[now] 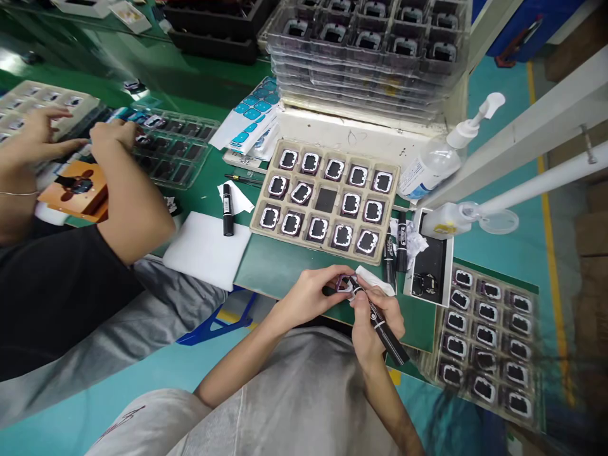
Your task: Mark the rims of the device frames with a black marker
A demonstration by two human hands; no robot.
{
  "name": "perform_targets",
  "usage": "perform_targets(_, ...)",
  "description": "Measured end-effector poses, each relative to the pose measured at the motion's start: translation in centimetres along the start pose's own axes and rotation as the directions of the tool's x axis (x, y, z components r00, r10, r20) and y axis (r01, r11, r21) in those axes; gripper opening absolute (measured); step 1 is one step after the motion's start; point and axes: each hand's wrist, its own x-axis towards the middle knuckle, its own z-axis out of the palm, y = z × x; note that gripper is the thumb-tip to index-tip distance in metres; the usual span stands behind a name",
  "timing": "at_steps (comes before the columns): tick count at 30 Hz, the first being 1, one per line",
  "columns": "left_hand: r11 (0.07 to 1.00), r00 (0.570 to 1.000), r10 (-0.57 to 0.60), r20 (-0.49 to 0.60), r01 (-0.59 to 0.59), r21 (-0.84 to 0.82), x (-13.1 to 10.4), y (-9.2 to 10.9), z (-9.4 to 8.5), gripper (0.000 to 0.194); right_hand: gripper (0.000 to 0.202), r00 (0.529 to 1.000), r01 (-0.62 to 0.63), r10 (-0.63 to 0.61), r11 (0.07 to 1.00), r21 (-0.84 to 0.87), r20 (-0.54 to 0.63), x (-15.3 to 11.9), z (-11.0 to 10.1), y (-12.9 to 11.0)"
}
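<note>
Between the fingertips of my left hand point(317, 292) is a small square frame part point(344, 283), pale with a purplish edge. My right hand point(375, 320) grips a black marker pen point(387, 335), its tip end at the part and its back end slanting down to the right. A white cloth or tissue point(375, 280) shows just behind the right fingers. Beyond both hands lies a beige compartment tray point(324, 246) with similar white-rimmed frames in its pockets; one pocket in the middle row holds only a dark bottom.
Marker pens point(389, 256) lie right of the tray, near a pump bottle point(439, 155). Clear trays point(365, 82) are stacked behind. Another tray of parts point(484, 342) stands at the right. Left are a white foam pad point(204, 250), another marker point(228, 212) and a co-worker's hands point(114, 133).
</note>
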Motion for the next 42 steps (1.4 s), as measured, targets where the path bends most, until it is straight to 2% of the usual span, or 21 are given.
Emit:
perform_targets(4, 0.997, 1.000, 0.012, 0.010, -0.013, 0.072, -0.1, 0.0, -0.1, 0.036, 0.013, 0.999, 0.037, -0.037, 0.999, -0.012, -0.018, 0.1, -0.1, -0.1)
perform_targets(9, 0.986, 0.994, 0.105, 0.011, -0.106, 0.130, -0.3, -0.4, 0.0, 0.034, 0.014, 0.997, 0.078, -0.079, 0.996, -0.045, -0.008, 0.2, 0.0, -0.1)
perform_targets(12, 0.979, 0.992, 0.123, 0.017, -0.124, 0.160, -0.4, -0.4, 0.0, 0.034, 0.014, 0.995, 0.098, -0.099, 0.993, -0.061, -0.016, 0.1, 0.0, -0.1)
perform_targets(20, 0.971, 0.983, 0.183, 0.015, -0.184, 0.152, -0.4, -1.0, 0.2, 0.035, 0.015, 0.993, 0.121, -0.121, 0.991, -0.058, 0.001, 0.0, -0.2, -0.1)
perform_targets(30, 0.979, 0.988, 0.154, -0.006, -0.151, 0.134, -0.3, -0.9, 0.1, 0.035, 0.013, 0.990, 0.142, -0.142, 0.990, -0.012, 0.015, 0.1, 0.1, 0.1)
perform_targets(35, 0.986, 0.989, 0.148, -0.025, -0.145, 0.086, -0.1, -0.5, -0.1, 0.032, 0.018, 0.989, 0.142, -0.143, 0.990, 0.014, 0.023, 0.2, 0.0, -0.3)
perform_targets(42, 0.985, 0.992, 0.128, -0.014, -0.125, 0.119, -0.3, -0.3, -0.1, 0.035, 0.015, 0.989, 0.148, -0.148, 0.989, 0.022, 0.023, 0.4, 0.1, -0.6)
